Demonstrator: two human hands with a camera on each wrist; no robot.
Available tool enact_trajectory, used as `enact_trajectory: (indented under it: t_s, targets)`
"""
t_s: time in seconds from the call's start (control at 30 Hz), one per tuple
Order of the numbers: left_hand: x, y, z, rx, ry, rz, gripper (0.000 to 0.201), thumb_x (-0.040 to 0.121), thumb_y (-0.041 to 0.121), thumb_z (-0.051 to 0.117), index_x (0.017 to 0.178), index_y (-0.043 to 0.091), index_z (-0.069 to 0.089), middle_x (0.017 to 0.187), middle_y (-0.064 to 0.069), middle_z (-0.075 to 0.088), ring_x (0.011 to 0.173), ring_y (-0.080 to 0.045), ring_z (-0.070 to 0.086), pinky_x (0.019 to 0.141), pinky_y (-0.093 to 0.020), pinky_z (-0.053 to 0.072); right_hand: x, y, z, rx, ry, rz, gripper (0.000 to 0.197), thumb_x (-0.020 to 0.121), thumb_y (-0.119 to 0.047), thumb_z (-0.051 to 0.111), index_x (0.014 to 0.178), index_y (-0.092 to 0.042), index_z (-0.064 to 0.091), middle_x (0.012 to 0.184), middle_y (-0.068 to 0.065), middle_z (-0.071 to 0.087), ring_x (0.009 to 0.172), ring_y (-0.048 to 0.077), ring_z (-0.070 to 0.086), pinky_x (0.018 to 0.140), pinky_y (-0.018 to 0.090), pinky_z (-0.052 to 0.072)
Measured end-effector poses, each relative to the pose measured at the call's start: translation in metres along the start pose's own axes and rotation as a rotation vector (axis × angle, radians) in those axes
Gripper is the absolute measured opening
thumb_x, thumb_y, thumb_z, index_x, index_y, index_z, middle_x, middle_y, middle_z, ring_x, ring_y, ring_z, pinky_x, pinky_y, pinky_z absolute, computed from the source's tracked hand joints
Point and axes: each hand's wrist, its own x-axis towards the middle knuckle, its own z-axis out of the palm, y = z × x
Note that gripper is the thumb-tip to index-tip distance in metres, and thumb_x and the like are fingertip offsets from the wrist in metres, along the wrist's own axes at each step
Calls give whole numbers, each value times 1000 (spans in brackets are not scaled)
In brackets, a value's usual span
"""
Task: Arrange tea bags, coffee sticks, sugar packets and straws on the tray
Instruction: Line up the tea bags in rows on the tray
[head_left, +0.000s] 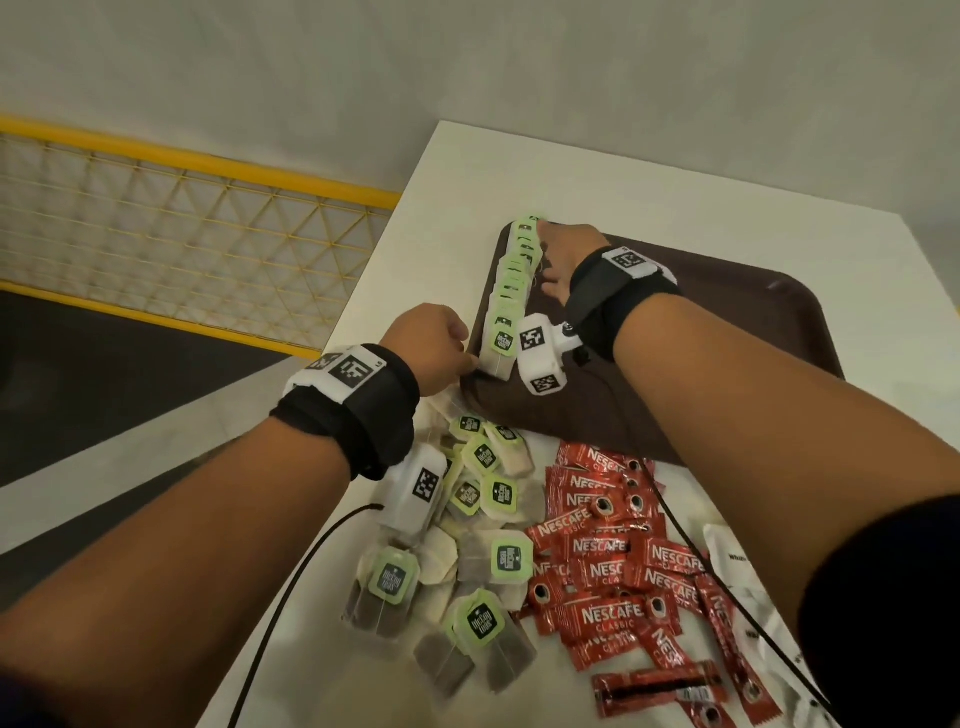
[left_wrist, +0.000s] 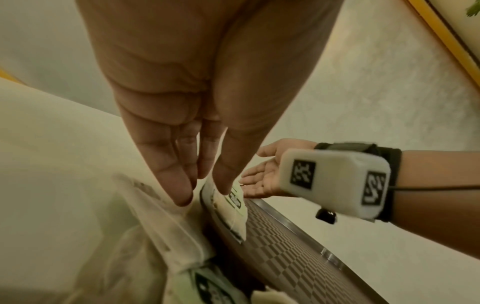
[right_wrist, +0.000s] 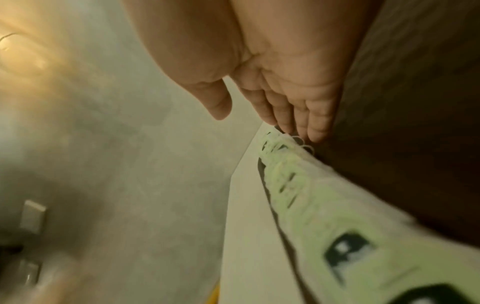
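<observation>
A brown tray (head_left: 727, 322) lies on the white table (head_left: 623, 182). A row of tea bags (head_left: 511, 291) with green tags stands along its left edge. My right hand (head_left: 550, 260) lies open against the far part of the row, its straight fingers (right_wrist: 319, 123) beside the tags (right_wrist: 298, 185). At the near end of the row my left hand (head_left: 462, 358) points down with straight fingers. Its thumb (left_wrist: 226, 183) touches the nearest tea bag (left_wrist: 233, 205) on the tray (left_wrist: 285, 246); its fingers (left_wrist: 179, 193) touch a loose bag outside the rim.
A pile of loose tea bags (head_left: 467, 545) lies on the table below my left wrist. Red coffee sticks (head_left: 623, 561) are heaped to its right, with white packets (head_left: 727, 556) at the right edge. A yellow railing (head_left: 208, 171) runs left of the table. Black cables trail from both wrists.
</observation>
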Motion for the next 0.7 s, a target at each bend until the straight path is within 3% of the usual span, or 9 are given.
enact_trajectory:
  t_s: [0.13,0.3,0.4,0.47,0.57,0.7]
  targets:
    - [1,-1,0,27,-8,14,36,85,22,72,119,11,65,113,-5,68,104,-22,62,91,-30,47,26,3,10,64,-7,5,58,92,-48,48,136,-9,49,109,5,53,103,27,59,97,47,51]
    - [2,-2,-4,23,-20,27,31,88,20,70,117,11,65,110,-4,69,102,-19,62,83,-25,42,22,-8,12,-32,80,-52,54,102,-42,34,136,-2,47,106,6,47,96,21,49,100,43,48]
    - [1,-2,-6,0,-17,29,30,89,20,69,117,11,65,110,-3,69,102,-20,63,87,-29,47,30,-10,7,14,123,-56,57,102,-45,29,137,-3,46,107,6,46,97,20,48,102,43,46]
    - [1,-2,-6,-11,-14,34,29,88,19,69,117,11,66,110,-3,69,101,-20,63,88,-29,48,38,-16,10,45,147,-15,57,101,-50,29,129,-6,52,109,7,52,102,22,54,102,43,45]
    - [1,-4,-7,-20,-13,37,27,88,19,68,115,12,66,109,-3,69,100,-19,63,86,-28,48,56,-23,17,74,167,71,53,97,-57,31,102,-10,55,115,11,63,109,30,60,102,44,45]
    - [1,-5,-7,-49,-24,32,26,88,16,68,113,10,67,109,-5,69,98,-22,65,93,-36,52,74,-18,21,39,154,74,59,94,-62,32,105,-10,57,118,12,65,109,30,61,102,43,45]
